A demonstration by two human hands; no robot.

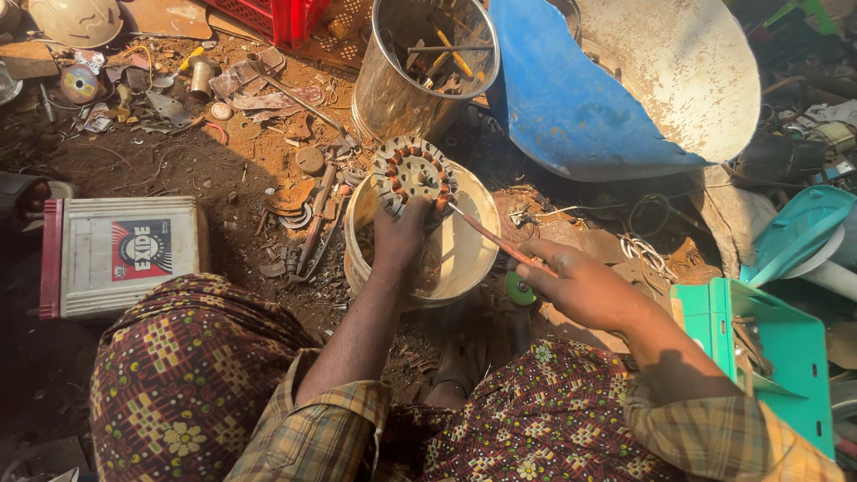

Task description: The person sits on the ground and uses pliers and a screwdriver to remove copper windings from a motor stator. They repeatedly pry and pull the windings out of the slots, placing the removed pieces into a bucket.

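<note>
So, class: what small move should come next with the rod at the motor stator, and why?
Probably push the rod a little further under the copper windings. The left hand steadies the motor stator on the white bucket's rim, and the right hand already has the rod's tip at the stator's edge.

Both forearms are bare below rolled sleeves of a plaid shirt in tan, yellow and faded blue, one cuff (344, 406) at 7 o'clock, the other (705, 428) at 4 o'clock. Over the knees lies a dark maroon wrap (178, 375) printed with yellow flowers and checked squares. A sandal strap (446, 386) crosses one foot.
</note>
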